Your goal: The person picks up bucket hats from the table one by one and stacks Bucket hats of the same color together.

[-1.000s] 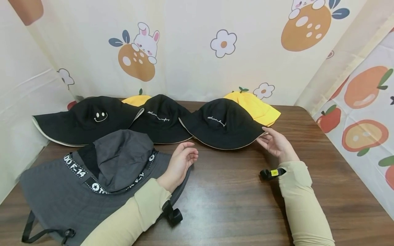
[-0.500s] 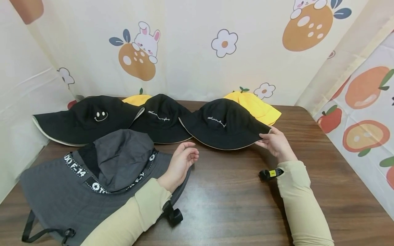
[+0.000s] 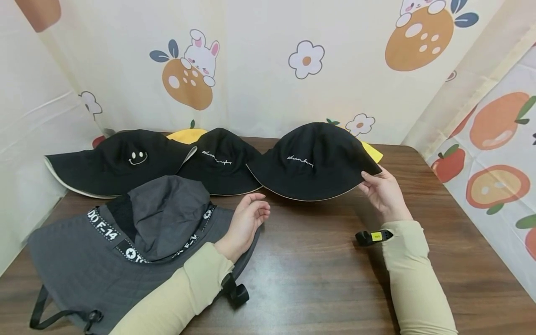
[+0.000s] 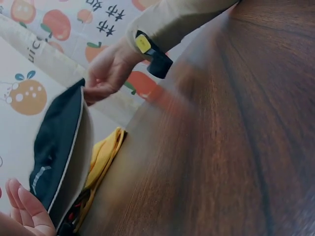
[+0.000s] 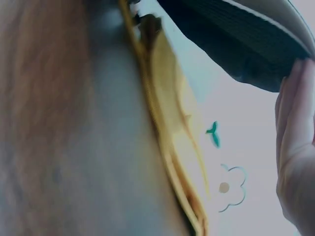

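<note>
In the head view a black bucket hat [image 3: 311, 160] with white script is raised at its right side, where my right hand [image 3: 382, 193] pinches the brim between thumb and fingers. The left wrist view shows the pale underside of that hat's brim [image 4: 84, 142], apart from the table. A yellow hat [image 5: 170, 118] lies behind and below it, mostly covered in the head view. My left hand [image 3: 247, 221] hangs over the right edge of a large grey bucket hat [image 3: 167, 223], fingers loosely bent and holding nothing.
A second black script hat [image 3: 222, 163] and a black smiley hat [image 3: 121, 163] stand at the back left, with another yellow hat [image 3: 187, 136] peeking out behind them. Printed curtains [image 3: 259, 60] border the brown wooden table [image 3: 310, 270] behind and at both sides.
My right hand has taken hold of the brim and lifted the black hat's right side upward and slightly right, covering more of the yellow hat. My left hand has stayed in place.
</note>
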`<state>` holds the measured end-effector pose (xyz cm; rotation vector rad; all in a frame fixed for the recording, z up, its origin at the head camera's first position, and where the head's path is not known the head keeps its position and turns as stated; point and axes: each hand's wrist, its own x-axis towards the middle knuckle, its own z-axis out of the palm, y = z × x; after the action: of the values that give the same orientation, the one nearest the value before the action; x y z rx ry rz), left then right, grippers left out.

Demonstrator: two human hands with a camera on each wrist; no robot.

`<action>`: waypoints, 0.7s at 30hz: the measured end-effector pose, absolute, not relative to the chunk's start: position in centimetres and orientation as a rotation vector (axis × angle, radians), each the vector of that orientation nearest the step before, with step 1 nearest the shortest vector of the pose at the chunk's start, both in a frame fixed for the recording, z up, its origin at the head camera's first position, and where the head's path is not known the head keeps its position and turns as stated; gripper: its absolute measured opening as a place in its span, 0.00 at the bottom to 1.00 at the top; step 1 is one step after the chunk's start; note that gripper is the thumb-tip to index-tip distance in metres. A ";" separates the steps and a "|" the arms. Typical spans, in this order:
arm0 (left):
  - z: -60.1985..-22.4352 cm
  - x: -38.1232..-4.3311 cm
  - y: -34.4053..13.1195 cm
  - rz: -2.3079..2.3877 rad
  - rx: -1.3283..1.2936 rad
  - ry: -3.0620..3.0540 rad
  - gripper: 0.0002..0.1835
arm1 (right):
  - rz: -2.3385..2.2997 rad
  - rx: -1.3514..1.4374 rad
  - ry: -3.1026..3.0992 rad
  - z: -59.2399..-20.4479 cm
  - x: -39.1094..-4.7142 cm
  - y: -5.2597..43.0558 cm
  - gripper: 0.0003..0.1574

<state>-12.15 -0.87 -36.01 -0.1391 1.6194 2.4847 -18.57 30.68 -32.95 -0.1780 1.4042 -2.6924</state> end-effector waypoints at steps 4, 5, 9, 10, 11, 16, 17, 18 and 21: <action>-36.0 -12.2 -1.0 2.513 -0.168 1.609 0.11 | -2.737 -0.365 1.281 -31.8 -18.4 30.3 0.26; -36.0 -12.2 -1.0 2.521 -0.183 1.605 0.11 | -2.738 -0.413 1.257 -31.5 -18.3 30.2 0.27; -35.6 -12.4 -1.4 2.564 -0.254 1.592 0.11 | -2.736 -0.533 1.165 -30.3 -17.7 29.7 0.30; -35.4 -12.5 -1.5 2.578 -0.266 1.592 0.10 | -2.731 -0.553 1.152 -30.1 -17.6 29.6 0.30; -35.2 -12.6 -1.7 2.585 -0.281 1.593 0.09 | -2.722 -0.572 1.136 -29.8 -17.4 29.6 0.31; -33.8 -13.0 -2.7 2.521 -0.209 1.703 0.17 | -2.665 -0.665 1.079 -28.6 -16.1 29.3 0.29; -33.5 -13.1 -2.9 2.475 -0.178 1.746 0.19 | -2.656 -0.682 1.066 -28.3 -15.8 29.3 0.28; -33.3 -13.2 -3.1 2.415 -0.136 1.807 0.22 | -2.642 -0.704 1.048 -28.1 -15.6 29.2 0.27; -32.4 -13.1 -3.4 2.156 0.007 2.024 0.29 | -2.595 -0.763 0.982 -27.3 -14.9 29.2 0.25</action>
<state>-13.12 -3.45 -32.43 0.0071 2.0243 2.1559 -14.86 29.21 -27.31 -0.7634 0.9823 -2.5945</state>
